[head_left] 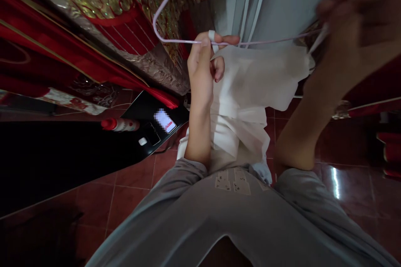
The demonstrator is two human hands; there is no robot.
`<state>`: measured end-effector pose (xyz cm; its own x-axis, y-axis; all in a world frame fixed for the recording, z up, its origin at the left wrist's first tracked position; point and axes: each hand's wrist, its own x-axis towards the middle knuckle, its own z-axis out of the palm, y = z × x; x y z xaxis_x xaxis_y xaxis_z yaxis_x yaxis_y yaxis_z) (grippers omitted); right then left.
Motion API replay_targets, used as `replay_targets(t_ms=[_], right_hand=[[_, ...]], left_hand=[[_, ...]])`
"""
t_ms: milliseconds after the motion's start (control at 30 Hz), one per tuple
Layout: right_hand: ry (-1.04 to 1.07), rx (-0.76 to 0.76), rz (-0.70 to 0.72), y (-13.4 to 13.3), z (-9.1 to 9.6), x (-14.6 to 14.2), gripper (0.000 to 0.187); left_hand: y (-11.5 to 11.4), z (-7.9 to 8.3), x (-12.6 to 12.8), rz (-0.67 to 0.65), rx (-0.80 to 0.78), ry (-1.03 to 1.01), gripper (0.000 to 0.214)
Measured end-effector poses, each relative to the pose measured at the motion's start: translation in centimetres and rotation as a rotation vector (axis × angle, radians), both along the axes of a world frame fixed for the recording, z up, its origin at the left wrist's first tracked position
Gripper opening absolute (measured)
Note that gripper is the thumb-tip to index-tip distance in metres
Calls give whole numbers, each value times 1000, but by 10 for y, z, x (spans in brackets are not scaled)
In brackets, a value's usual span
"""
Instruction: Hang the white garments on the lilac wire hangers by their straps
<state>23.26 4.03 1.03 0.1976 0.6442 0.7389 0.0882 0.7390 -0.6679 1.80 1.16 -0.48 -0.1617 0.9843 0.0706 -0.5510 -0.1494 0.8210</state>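
A pale pink wire hanger spans the upper middle of the view, its bottom bar running right. My left hand pinches that bar between thumb and fingers, with white bands around some fingers. From below the bar hangs a white garment, layered and loose, reaching down in front of my lap. My right hand, raised at the upper right and smeared by motion, has its fingers closed where a white strap of the garment meets the hanger's far end. The exact grip there is blurred.
On the left, a black tabletop bears a red-capped bottle, a lit phone, a dark phone and a small white case. Red and gold embroidered clothing hangs above. A grey curtain hangs ahead over red floor tiles.
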Motion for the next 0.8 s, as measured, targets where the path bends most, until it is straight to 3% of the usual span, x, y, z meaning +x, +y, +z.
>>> replay_targets(t_ms=[100, 300, 467, 600, 700, 800], right_hand=[[-189, 199, -86, 1, -12, -29, 17], [-234, 226, -192, 1, -29, -38, 17], [-252, 183, -176, -2, -24, -25, 21], [-264, 66, -208, -6, -20, -20, 23], [-281, 57, -225, -7, -20, -21, 16], [-276, 21, -237, -8, -20, -25, 10]], left_hand=[[-3, 1, 1, -12, 141, 42, 40], [-7, -1, 1, 71, 73, 135, 33], [6, -15, -19, 383, 121, 246, 23], [15, -21, -41, 626, 177, 326, 38], [14, -20, -49, 744, 231, 328, 41], [8, -16, -51, 733, 312, 319, 49]])
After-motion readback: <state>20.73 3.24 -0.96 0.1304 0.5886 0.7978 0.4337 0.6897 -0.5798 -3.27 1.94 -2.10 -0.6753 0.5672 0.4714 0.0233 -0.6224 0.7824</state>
